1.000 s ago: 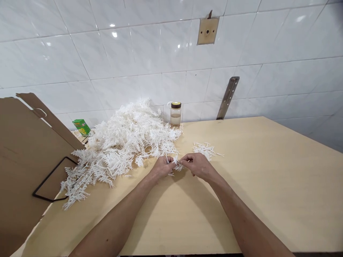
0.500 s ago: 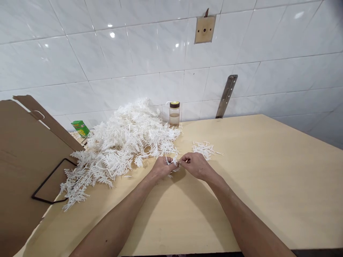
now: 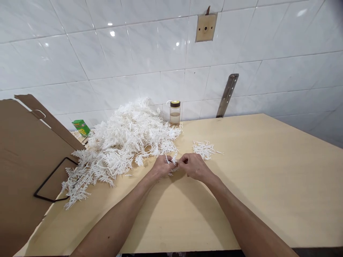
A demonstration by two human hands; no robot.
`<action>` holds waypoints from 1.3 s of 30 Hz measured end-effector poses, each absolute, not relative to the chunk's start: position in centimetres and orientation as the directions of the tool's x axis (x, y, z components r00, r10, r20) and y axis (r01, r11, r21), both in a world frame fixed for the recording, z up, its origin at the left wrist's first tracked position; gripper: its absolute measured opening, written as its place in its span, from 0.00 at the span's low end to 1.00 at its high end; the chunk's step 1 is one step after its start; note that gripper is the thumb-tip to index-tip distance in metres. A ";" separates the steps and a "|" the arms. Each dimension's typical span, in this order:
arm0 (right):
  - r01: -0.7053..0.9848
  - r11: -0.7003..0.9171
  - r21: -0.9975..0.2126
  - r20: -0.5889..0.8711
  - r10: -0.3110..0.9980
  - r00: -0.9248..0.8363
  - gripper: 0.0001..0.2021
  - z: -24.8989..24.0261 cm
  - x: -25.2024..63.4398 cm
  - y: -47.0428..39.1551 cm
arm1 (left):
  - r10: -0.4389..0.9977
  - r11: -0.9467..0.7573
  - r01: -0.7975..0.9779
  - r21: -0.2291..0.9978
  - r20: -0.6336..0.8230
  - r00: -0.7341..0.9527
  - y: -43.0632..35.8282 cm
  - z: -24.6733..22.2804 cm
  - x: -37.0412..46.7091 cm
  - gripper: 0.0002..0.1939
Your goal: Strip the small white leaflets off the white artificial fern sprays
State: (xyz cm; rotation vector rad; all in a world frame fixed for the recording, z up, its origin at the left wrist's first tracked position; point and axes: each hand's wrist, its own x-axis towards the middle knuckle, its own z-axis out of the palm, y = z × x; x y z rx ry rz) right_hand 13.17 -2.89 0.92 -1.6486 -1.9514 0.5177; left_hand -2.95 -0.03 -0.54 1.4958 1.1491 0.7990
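Between thumb and fingers, my left hand (image 3: pixel 161 166) grips a white branching plastic sprig (image 3: pixel 174 157) at the front edge of a large heap of similar white sprigs (image 3: pixel 134 130). Fingertips of my right hand (image 3: pixel 195 166) are pinched together at the sprig's right end, nearly touching the left thumb. What lies exactly in that pinch is too small to make out. Just beyond the right hand lies a small pile of loose white pieces (image 3: pixel 204 150) on the light wooden table (image 3: pixel 268 171).
A bottle (image 3: pixel 175 113) with a dark lid stands behind the heap by the tiled wall. At left are a cardboard box (image 3: pixel 29 160), a black wire frame (image 3: pixel 43 185) and a small green box (image 3: pixel 81 127). A metal bracket (image 3: pixel 227 95) rises at the table's back edge.
Both hands stay close together at the sprig. My right hand has turned slightly, its fingers curling a little more. The view has shifted slightly.
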 end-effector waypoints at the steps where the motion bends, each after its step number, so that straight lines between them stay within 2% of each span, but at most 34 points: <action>1: 0.781 0.184 -0.597 0.143 0.982 -0.122 0.10 0.9 13.2 -2.9 | 0.947 -0.017 0.282 0.959 -0.075 0.312 0.0 -0.6 -2.8 0.08; 5: 0.844 0.208 -0.494 0.221 0.969 -0.109 0.08 0.5 12.9 -2.8 | 0.962 -0.045 0.417 0.908 -0.074 0.264 0.0 -0.6 -2.5 0.06; 12: 0.902 0.231 -0.365 0.286 0.950 -0.128 0.09 0.2 12.2 -2.1 | 0.967 -0.082 0.310 0.947 0.000 0.254 0.5 -1.2 -3.0 0.09; 14: 0.901 0.211 -0.378 0.279 0.954 -0.106 0.09 0.2 12.1 -2.0 | 0.971 -0.096 0.316 0.944 0.019 0.237 0.5 -1.3 -3.1 0.09; 20: 0.838 0.178 -0.516 0.262 0.964 -0.043 0.08 -0.1 12.4 -2.1 | 0.978 -0.137 0.414 0.900 0.058 0.199 0.2 -0.9 -3.0 0.12; 28: 0.858 0.244 -0.453 0.288 0.950 -0.118 0.08 -0.2 11.9 -2.6 | 0.972 -0.166 0.472 0.866 0.062 0.228 0.6 -1.1 -3.1 0.09; 33: 0.879 0.286 -0.381 0.300 0.938 -0.175 0.10 -0.6 12.0 -2.5 | 0.964 -0.109 0.462 0.880 -0.021 0.267 0.8 -0.7 -3.3 0.13; 36: 0.841 0.320 -0.436 0.299 0.933 -0.200 0.11 -0.5 12.4 -2.5 | 0.954 -0.053 0.399 0.916 -0.071 0.292 0.6 -0.2 -3.6 0.15; 39: 0.810 0.316 -0.494 0.282 0.940 -0.194 0.11 -0.2 12.9 -2.4 | 0.959 -0.063 0.403 0.913 -0.056 0.278 0.4 0.0 -3.6 0.17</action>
